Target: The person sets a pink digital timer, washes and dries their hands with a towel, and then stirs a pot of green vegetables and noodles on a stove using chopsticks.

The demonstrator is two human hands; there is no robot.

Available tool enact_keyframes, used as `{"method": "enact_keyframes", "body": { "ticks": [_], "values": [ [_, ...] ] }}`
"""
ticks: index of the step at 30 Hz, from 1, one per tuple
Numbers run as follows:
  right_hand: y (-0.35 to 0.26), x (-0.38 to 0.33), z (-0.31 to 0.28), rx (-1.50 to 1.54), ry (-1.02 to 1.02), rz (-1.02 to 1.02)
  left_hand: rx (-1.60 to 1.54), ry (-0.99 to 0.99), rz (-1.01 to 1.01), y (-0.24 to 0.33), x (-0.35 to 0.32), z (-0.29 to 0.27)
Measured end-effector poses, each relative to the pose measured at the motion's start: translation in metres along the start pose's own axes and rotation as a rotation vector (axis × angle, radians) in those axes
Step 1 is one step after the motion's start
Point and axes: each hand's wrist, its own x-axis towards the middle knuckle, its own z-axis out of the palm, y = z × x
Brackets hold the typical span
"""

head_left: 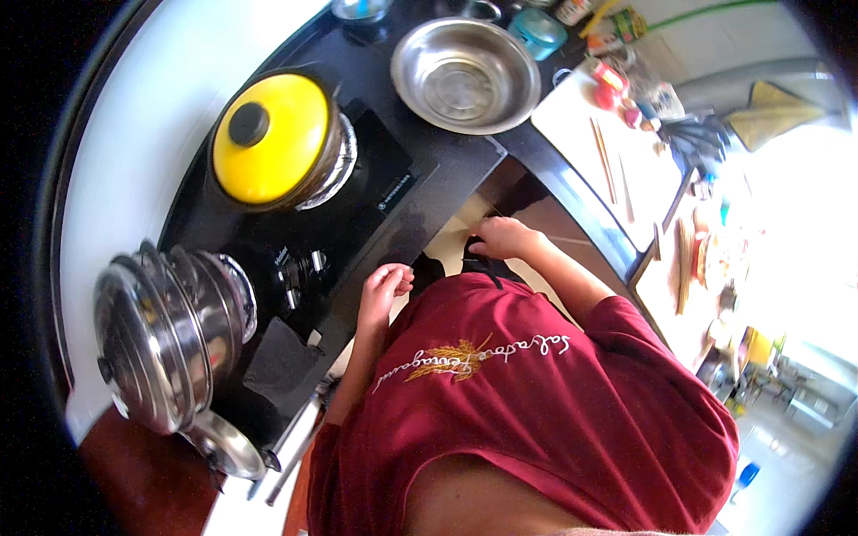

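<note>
My left hand (384,288) is loosely curled by the front edge of the stove counter, and nothing shows between its fingers. Farther right, my right hand (504,238) hangs over the black cloth at my waist, its fingers bent down and closed; their tips are partly hidden, so I cannot make out anything held. Beyond the left hand is a black gas stove (375,165) with two knobs. A pot with a yellow lid (284,134) and dark handle sits on its far burner. On the near-left burner stands a tall stacked steel steamer (161,335) with its lid on.
A wide steel basin (465,76) rests at the counter corner. Right of it, a white board (594,143) carries chopsticks (604,161) and red vegetables. A turquoise container (537,34) stands behind. At lower left are a dark cloth (279,366) and a small steel pan (225,447).
</note>
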Motion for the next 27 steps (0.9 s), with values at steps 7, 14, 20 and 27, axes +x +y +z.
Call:
{"method": "enact_keyframes", "body": {
  "ticks": [7,14,20,27],
  "values": [
    [0.016,-0.015,0.021,0.133,0.232,0.111,0.131,-0.228,-0.038,0.026,0.041,0.051],
    [0.011,-0.017,0.052,0.194,-0.030,0.091,0.194,-0.331,-0.103,0.026,0.054,0.100],
    [0.032,-0.027,0.061,0.210,-0.033,0.078,0.277,-0.285,-0.170,0.024,0.051,0.123],
    [0.075,-0.038,0.055,0.183,-0.046,0.041,0.087,-0.165,-0.086,0.036,0.083,0.139]
  ]
}}
